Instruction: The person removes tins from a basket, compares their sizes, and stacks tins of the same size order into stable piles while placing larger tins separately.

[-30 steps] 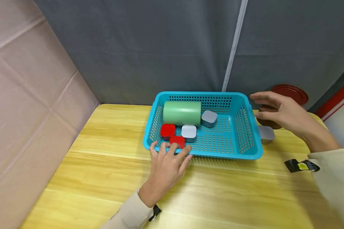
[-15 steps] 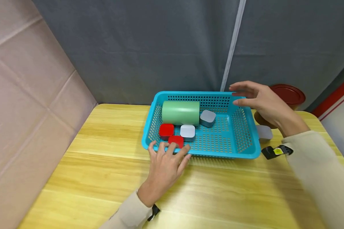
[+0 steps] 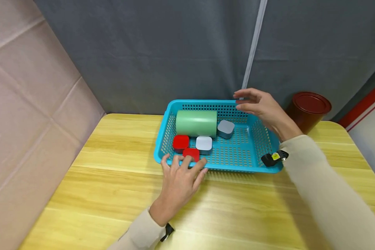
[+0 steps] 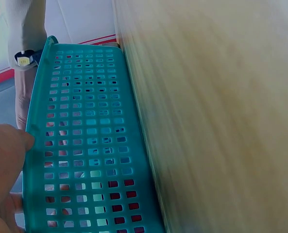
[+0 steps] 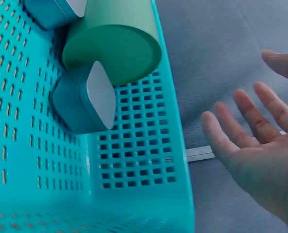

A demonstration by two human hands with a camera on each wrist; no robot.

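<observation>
A turquoise plastic basket (image 3: 231,168) stands on the wooden table. My left hand (image 3: 178,184) holds its front rim, fingers hooked over the edge and thumb on the outside. In the basket lie a green cylinder (image 3: 196,123), a small box with a red lid (image 3: 181,142), a second red-lidded box (image 3: 191,153), a white-lidded box (image 3: 203,143) and a grey-lidded box (image 3: 226,127). My right hand (image 3: 262,106) hovers by the basket's back right rim with spread, slightly bent fingers. It holds nothing; in the right wrist view it is apart from the basket.
A dark red lidded canister (image 3: 310,109) stands to the right of the basket. Directly behind the basket hangs a grey curtain (image 3: 175,52). A pale padded wall (image 3: 34,104) borders the table (image 3: 112,166) on the left.
My right hand has moved left from beside the canister to the basket's back right. A grey-topped box outside the basket's right end is now hidden behind the arm. My left hand stays put.
</observation>
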